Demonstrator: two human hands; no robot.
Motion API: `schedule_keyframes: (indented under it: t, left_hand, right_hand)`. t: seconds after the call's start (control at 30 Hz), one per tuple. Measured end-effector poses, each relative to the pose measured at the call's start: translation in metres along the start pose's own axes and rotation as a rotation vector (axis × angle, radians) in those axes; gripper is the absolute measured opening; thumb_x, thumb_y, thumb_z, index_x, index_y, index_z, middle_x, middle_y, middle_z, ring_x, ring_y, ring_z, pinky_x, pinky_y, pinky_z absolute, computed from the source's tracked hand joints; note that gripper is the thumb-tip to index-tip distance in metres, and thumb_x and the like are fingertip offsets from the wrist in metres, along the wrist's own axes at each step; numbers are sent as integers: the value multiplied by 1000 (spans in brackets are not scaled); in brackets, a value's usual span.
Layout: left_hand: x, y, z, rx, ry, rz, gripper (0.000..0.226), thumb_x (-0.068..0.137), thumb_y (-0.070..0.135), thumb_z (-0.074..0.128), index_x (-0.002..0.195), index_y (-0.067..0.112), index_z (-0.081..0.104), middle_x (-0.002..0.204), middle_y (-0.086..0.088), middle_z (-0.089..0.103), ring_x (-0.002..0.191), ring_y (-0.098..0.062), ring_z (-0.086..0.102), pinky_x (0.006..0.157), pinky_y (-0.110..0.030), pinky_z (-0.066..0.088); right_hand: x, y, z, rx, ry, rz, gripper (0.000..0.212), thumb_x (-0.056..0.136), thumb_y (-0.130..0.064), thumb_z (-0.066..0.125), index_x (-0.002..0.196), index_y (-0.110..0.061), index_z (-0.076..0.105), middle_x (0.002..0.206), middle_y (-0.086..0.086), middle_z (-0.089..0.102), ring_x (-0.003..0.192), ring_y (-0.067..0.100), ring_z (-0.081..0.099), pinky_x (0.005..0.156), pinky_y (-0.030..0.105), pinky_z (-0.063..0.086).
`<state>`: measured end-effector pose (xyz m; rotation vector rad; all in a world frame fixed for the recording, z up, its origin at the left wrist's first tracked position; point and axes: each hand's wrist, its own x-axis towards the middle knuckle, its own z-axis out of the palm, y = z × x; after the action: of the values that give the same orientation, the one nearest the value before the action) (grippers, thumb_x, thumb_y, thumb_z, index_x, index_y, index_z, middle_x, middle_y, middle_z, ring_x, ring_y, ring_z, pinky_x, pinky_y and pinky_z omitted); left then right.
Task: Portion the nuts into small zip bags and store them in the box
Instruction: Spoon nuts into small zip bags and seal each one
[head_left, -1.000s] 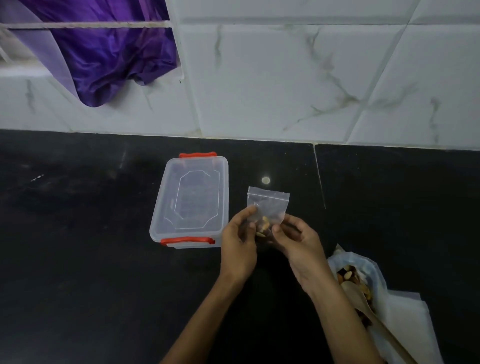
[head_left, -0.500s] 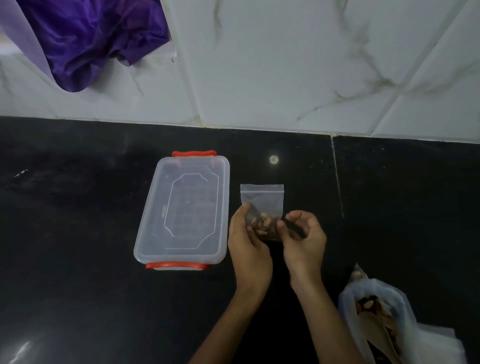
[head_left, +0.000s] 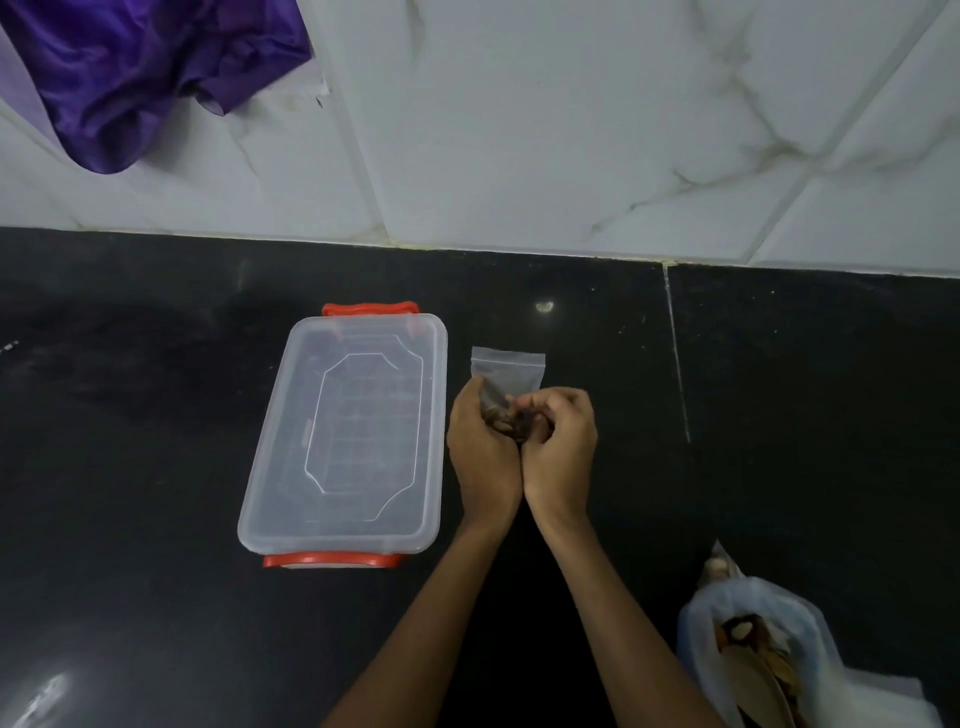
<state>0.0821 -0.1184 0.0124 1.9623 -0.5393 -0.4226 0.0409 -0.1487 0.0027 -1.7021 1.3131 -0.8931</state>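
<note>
A small zip bag (head_left: 508, 370) of nuts (head_left: 500, 420) is pinched by the left hand (head_left: 483, 457) and right hand (head_left: 560, 451), fingers curled, with the lidded box (head_left: 345, 434) at nine o'clock.

Clear plastic box (head_left: 343, 441) on glossy black stone counter (head_left: 130, 467)

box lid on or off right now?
On. The clear lid sits flat on the box, red clips at both ends; whether latched, cannot tell.
</note>
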Motion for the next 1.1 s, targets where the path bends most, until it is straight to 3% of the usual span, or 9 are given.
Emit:
schedule_keyframes:
  t: [0.07,0.17,0.3,0.4,0.6,0.7,0.9,1.03,1.1]
  left_hand:
    - [3,-9,1,98,5,5,8,95,20,53,95,28,54,92,17,56,78,4,54,89,-15,47]
    - [5,-14,1,152,-27,27,31,92,23,53,119,7,57,120,-5,60,107,-14,56,105,-34,40]
    - [-6,-3,-5,177,-87,46,57,92,25,51,144,11,33,154,-11,24,143,-25,21,117,-45,18]
    - [-20,1,-11,127,-103,79,56,94,17,48,146,13,28,156,-10,19,145,-22,13,117,-46,19]
    - [-58,14,-33,16,-147,154,48,97,10,43,144,11,33,153,-5,30,142,-14,22,115,-27,18]
    - [-86,22,-48,-59,-175,219,47,95,8,46,141,11,38,149,-3,38,139,-11,29,116,-33,25]
    - [-143,30,-76,-94,-225,308,54,93,12,51,142,26,33,152,8,30,141,-3,21,116,-45,23]
    - [-168,30,-75,19,-196,319,56,93,10,53,143,23,32,153,7,25,143,-7,16,119,-44,15]
    - [-177,29,-72,62,-203,332,57,92,8,53,143,22,32,154,5,22,144,-9,13,120,-42,9]
  right_hand:
    - [-1,1,0,-102,-11,-12,22,85,4,54,88,-15,65,97,-11,50,80,-2,51,82,15,42]
    - [0,2,-2,-210,-43,-15,22,87,-3,54,94,-22,65,101,-13,55,82,-5,47,85,17,27]
    - [-2,-4,-12,-140,0,-34,23,89,-3,52,96,-23,63,103,-11,61,88,-1,55,91,27,39]
    - [-12,-8,-23,-99,41,-85,24,87,-2,55,92,-24,63,99,-12,62,90,4,61,89,41,49]
    - [-47,-25,-55,-60,59,-90,26,86,-2,57,91,-27,62,96,-17,58,84,-6,53,95,41,46]
    - [-72,-39,-83,-17,29,-102,28,85,-5,59,87,-33,59,96,-18,57,89,-6,54,97,40,45]
    - [-122,-61,-182,-20,-58,-79,23,87,-10,60,88,-33,62,99,-17,60,98,-8,54,87,10,39]
    - [-141,-34,-257,-10,-8,113,16,87,-15,61,97,-26,63,95,-17,62,87,-12,56,66,7,43]
    - [-146,-1,-280,-54,93,223,15,86,-20,63,102,-23,63,95,-14,62,90,-3,57,68,12,40]
